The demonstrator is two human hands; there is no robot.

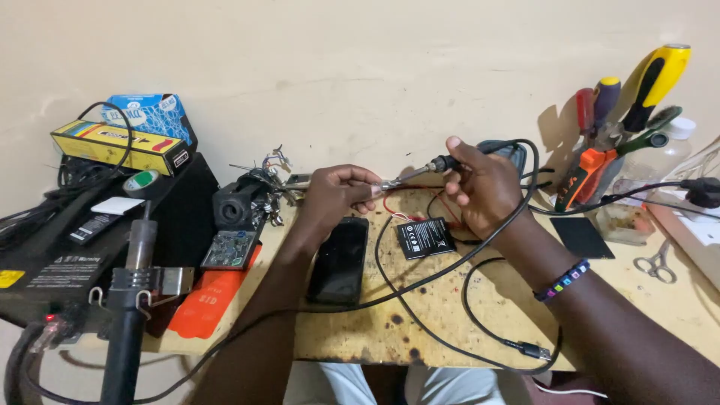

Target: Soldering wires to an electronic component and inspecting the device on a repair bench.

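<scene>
You held the soldering iron (420, 171) in your closed right hand (480, 184) with its tip at the small metal piece pinched in your left hand (337, 196), both above the phone (339, 259) and the battery (424, 238) on the workbench (420, 315), so tinning appeared under way, demanding steady tip contact.

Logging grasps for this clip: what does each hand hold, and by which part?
The right hand holds a soldering iron by its dark handle. The left hand pinches something small at the iron's tip; what it is cannot be told.
</scene>
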